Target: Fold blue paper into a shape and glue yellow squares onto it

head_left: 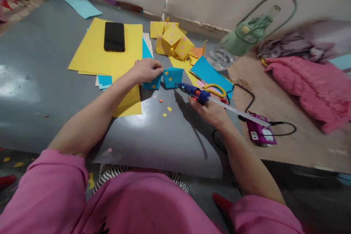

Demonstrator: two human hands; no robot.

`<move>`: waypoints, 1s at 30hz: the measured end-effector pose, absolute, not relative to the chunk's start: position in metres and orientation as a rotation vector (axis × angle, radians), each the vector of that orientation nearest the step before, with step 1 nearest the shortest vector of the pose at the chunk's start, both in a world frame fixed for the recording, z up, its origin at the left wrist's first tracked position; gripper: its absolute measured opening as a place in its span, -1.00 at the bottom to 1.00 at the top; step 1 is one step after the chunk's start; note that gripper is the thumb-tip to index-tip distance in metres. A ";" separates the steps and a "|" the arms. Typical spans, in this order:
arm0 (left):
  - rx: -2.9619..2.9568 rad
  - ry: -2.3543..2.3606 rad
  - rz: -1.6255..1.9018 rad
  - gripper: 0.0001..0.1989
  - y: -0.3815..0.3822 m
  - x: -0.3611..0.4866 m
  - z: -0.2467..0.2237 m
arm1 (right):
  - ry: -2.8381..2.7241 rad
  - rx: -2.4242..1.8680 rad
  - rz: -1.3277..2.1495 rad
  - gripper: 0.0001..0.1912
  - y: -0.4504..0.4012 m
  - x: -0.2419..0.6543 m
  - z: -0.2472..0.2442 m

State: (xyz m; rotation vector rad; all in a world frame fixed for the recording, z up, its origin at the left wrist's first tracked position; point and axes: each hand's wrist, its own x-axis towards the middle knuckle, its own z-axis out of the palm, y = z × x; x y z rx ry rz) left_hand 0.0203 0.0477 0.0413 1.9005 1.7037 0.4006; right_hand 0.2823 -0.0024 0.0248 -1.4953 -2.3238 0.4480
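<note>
My left hand is closed in a pinch at the top edge of a blue folded paper piece dotted with yellow squares. Beside it stands a second blue paper piece, also with small yellow squares. My right hand is wrapped round a dark blue hot glue gun, a red light glowing on it. Its nozzle points at the lower right corner of the second piece; whether it touches is hard to tell. A long clear glue stick sticks out of its back.
Yellow sheets with a black phone lie left. Behind are yellow dotted paper shapes. Yellow-handled scissors, a blue sheet, a green-topped bottle, a purple power strip with cables and pink cloth lie right.
</note>
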 end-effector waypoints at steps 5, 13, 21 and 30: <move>1.917 1.690 0.400 -0.64 0.048 0.020 0.042 | -2.368 -1.636 0.189 -0.63 -0.002 0.322 0.036; 1.911 1.701 0.417 -0.66 0.046 0.019 0.043 | -2.499 -1.839 0.272 -0.58 0.018 0.400 0.025; 1.933 1.705 0.428 -0.66 0.047 0.017 0.038 | -2.498 -1.351 0.271 -0.75 -0.017 0.318 0.054; 1.980 1.666 0.453 -0.67 0.044 0.018 0.037 | -2.704 -1.087 0.671 -0.85 -0.022 0.239 0.016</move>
